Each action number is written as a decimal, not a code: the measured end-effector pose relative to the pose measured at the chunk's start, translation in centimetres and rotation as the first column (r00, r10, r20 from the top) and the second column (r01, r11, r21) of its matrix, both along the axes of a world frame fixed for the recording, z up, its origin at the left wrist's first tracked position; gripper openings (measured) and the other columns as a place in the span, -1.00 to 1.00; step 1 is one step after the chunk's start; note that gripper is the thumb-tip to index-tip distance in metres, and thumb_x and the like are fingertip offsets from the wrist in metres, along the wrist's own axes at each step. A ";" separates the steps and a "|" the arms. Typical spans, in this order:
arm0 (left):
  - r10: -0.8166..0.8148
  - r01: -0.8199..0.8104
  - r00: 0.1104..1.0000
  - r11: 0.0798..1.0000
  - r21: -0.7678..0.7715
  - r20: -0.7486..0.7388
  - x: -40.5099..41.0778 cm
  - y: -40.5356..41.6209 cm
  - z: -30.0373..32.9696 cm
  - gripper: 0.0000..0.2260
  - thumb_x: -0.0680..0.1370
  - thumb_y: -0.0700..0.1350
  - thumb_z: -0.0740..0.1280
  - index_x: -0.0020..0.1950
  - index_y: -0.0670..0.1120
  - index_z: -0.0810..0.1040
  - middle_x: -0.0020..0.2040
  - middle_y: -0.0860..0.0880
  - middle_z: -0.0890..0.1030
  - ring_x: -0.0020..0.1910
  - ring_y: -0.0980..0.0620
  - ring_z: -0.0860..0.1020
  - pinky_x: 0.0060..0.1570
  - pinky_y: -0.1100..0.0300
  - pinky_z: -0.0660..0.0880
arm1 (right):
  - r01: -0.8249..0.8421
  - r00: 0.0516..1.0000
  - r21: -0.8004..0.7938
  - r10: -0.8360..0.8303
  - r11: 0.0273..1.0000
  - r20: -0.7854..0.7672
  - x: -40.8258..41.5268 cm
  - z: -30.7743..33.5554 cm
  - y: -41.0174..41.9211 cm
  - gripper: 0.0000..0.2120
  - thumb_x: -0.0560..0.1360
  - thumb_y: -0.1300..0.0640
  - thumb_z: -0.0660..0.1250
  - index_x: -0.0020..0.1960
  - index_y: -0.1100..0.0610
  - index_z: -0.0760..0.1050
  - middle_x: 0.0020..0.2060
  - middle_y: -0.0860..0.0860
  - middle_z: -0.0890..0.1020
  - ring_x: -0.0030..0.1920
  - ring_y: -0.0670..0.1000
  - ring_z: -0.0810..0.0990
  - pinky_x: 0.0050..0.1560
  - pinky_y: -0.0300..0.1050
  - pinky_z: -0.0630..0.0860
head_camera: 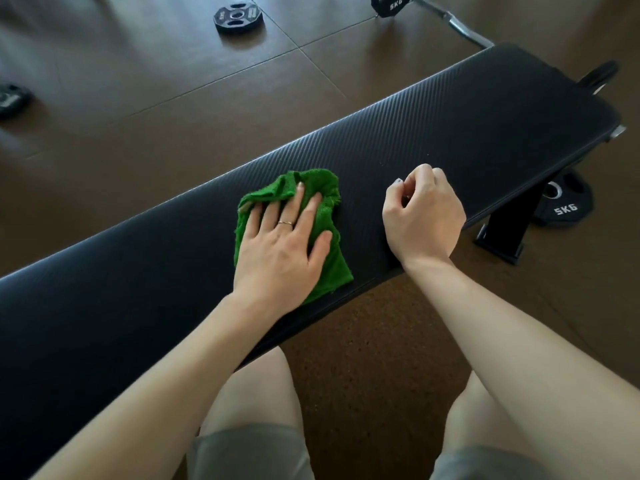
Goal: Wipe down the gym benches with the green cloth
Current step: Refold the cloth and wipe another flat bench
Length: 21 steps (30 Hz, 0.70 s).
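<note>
A long black padded gym bench [450, 126] runs diagonally from lower left to upper right. A crumpled green cloth [313, 188] lies on the middle of its pad. My left hand [280, 247] presses flat on the cloth with straight, spread fingers. My right hand [420, 216] hovers over the pad to the right of the cloth, near the front edge. Its fingers are curled with nothing between them.
Brown floor tiles surround the bench. Black weight plates lie on the floor at the back [236, 17], at the far left [10, 98] and under the bench's right end [562, 206]. A barbell [450, 19] lies at the top right. A black bench leg [505, 233] stands at right.
</note>
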State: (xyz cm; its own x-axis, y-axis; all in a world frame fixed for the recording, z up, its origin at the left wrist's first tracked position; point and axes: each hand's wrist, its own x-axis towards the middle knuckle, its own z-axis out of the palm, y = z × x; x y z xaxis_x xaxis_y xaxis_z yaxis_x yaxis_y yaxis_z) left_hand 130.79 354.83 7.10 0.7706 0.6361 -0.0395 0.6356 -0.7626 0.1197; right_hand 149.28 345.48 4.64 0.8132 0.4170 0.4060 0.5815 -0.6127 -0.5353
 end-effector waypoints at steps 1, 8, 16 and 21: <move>-0.005 0.005 1.000 1.000 0.013 0.004 1.0 1.0 -0.1 -0.43 0.68 0.27 -0.08 0.68 0.14 0.07 0.69 0.04 0.06 0.65 -0.06 0.05 0.63 -0.08 -0.10 | 0.004 1.000 -0.005 -0.004 1.000 0.001 0.1 0.0 0.1 -0.78 0.58 -0.03 0.20 -0.18 0.05 0.35 -0.24 -0.04 0.47 -0.30 -0.03 0.42 -0.23 -0.15 0.29; 0.024 -0.024 0.999 1.000 0.002 0.022 9.5 5.9 -0.7 -0.45 0.69 0.25 -0.05 0.68 0.14 0.08 0.69 0.04 0.05 0.67 -0.02 -0.02 0.63 -0.08 -0.12 | 0.014 1.000 0.036 -0.014 0.999 0.003 0.5 -0.3 0.2 -0.76 0.59 -0.02 0.20 -0.21 0.05 0.36 -0.28 -0.06 0.47 -0.34 -0.04 0.41 -0.30 -0.18 0.24; -0.248 0.247 0.969 0.969 -0.021 -0.015 0.3 -5.0 0.4 -0.48 0.70 0.24 -0.11 0.67 0.18 0.07 0.69 0.07 0.02 0.68 0.00 -0.06 0.64 -0.11 -0.06 | 0.016 0.999 0.146 -0.011 0.989 -0.037 0.5 -0.4 -0.5 -0.74 0.65 0.03 0.13 -0.22 0.03 0.31 -0.26 -0.09 0.46 -0.33 -0.07 0.37 -0.37 -0.37 0.09; -0.260 0.262 0.965 0.964 0.055 -0.031 0.7 -5.6 -0.3 -0.50 0.71 0.23 -0.07 0.65 0.17 0.16 0.68 0.05 0.11 0.67 -0.04 0.03 0.63 -0.10 -0.01 | -0.003 0.999 0.195 0.013 0.981 -0.048 0.8 -0.7 -0.3 -0.70 0.67 0.05 0.09 -0.24 0.02 0.32 -0.28 -0.10 0.46 -0.36 -0.09 0.39 -0.38 -0.36 0.11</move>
